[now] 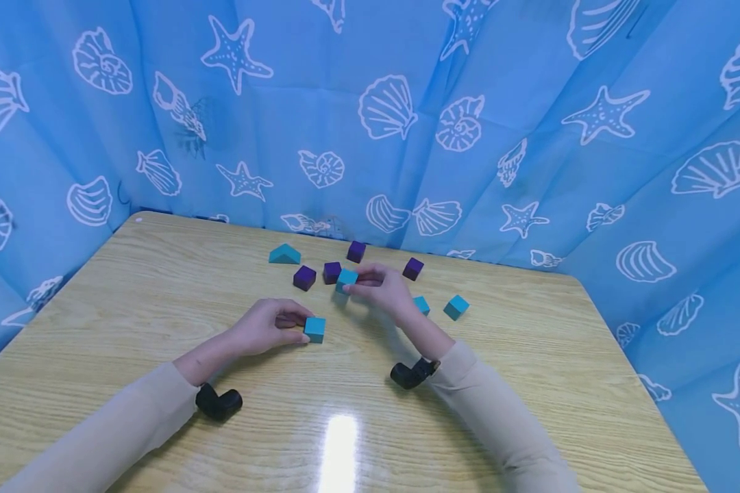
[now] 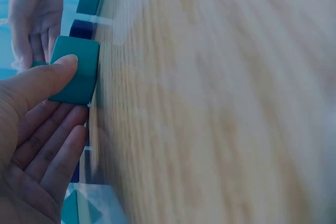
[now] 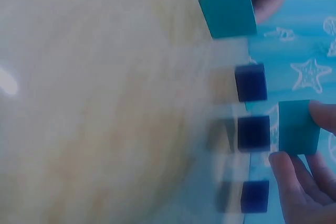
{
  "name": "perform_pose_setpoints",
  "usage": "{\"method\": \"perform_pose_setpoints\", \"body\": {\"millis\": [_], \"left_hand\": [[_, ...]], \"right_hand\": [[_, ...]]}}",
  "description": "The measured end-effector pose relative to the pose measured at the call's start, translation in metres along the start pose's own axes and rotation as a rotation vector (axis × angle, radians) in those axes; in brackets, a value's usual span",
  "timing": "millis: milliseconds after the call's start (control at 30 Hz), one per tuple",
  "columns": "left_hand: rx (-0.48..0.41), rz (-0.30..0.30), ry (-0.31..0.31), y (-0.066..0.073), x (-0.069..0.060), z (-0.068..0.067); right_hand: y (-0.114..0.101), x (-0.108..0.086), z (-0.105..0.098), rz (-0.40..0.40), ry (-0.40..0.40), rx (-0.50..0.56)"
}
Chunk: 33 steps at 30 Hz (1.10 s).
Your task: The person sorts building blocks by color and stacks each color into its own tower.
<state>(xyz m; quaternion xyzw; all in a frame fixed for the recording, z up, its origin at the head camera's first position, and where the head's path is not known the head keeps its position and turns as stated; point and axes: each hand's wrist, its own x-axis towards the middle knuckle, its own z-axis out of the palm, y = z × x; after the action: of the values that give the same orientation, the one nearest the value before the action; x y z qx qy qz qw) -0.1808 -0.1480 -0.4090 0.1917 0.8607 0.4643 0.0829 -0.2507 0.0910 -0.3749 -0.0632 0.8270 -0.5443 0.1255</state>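
Fingers of left hand (image 1: 265,329) clamp one turquoise cube (image 1: 314,330), nearer than turquoise triangular block (image 1: 285,255); right hand (image 1: 384,289) pinches another turquoise cube (image 1: 346,281), right of this block; leftward, wood-grain table (image 1: 160,281) is free until its edge.

Glossy light wood-grain table (image 1: 160,287), teal triangular block (image 1: 285,254) near its far edge, three dark purple cubes (image 1: 305,278) right of it, fourth purple cube (image 1: 414,269) farther right, two teal cubes (image 1: 456,307), one partly hidden

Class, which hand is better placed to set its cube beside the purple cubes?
Probably the right hand: its teal cube is near the purple cubes; the left hand holds another cube farther off.
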Motion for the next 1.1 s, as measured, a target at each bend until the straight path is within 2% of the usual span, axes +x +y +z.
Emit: {"method": "perform_pose_setpoints", "body": {"millis": [433,733,1100], "left_hand": [[-0.066,-0.026,-0.012,-0.009,0.005,0.0],[-0.096,-0.031,-0.008,-0.012,0.004,-0.001],[-0.115,-0.036,-0.013,-0.011,0.005,-0.001]], "right_hand": [[0.015,-0.026,0.008,-0.011,-0.159,0.022],[0.021,-0.036,0.016,-0.02,-0.193,0.041],[0.025,-0.039,0.019,-0.043,-0.218,0.013]]}}
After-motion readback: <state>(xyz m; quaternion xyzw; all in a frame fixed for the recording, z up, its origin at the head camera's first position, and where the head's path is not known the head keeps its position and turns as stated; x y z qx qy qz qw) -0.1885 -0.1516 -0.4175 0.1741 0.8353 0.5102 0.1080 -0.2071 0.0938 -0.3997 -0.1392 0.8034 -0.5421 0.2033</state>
